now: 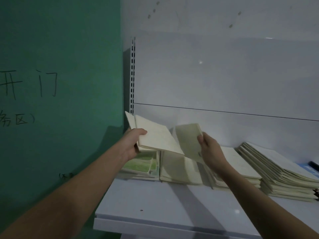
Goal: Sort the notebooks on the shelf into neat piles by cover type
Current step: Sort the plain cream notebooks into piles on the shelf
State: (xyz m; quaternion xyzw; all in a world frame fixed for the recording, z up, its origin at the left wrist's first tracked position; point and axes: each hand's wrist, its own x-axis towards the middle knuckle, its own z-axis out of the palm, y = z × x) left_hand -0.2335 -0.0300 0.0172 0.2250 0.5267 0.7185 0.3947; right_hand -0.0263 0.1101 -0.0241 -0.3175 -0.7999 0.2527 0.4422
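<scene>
Cream paper covers, matte and flat, fill the white metal shelf [155,204]: the left hand [133,144] clamps a small stack of plain notebooks [155,135], tilted above the green-patterned pile [141,165], likely to compare covers. The right hand [211,149] pinches a single thin notebook [188,137] upright over the middle piles [179,168]. A thicker fanned stack [276,171] slumps at the right.

White shelf [155,204], green-covered notebook pile [141,167] at left, cream notebook piles [179,171] beside, taller slanted stack [279,175] right
</scene>
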